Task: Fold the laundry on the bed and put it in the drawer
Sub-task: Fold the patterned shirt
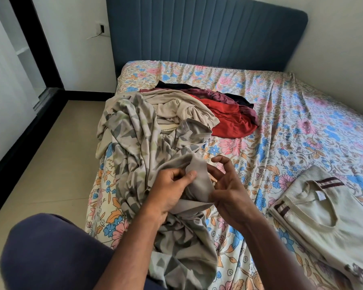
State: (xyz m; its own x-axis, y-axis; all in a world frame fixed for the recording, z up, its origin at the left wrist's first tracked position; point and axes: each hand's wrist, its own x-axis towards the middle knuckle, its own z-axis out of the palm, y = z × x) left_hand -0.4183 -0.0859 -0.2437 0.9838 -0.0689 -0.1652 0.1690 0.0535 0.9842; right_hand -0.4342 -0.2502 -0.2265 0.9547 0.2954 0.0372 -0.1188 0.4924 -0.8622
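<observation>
From the head camera, a bed covered with a flowered sheet is seen from its near left corner, with a dark blue padded headboard against the far wall.

A grey patterned garment is spread in loose folds down the left side of the bed, from the middle of the mattress to the near edge. Its plain grey inner side is turned up between the two hands. The left hand is closed on this fabric, a fold being pinched between thumb and curled fingers. The right hand is held just beside it, its lower fingers tucked behind the same fold while the thumb and forefinger are spread and curved in the air (how firmly the cloth is held there cannot be told).

Behind the patterned garment a beige shirt is lying crumpled, and beside it a red garment, a maroon one and a black one are heaped together.

A cream top with dark striped trim is laid folded flat at the near right of the bed, well apart from the heap.

A knee in dark blue trousers is seen at the lower left, over the tiled floor.
</observation>
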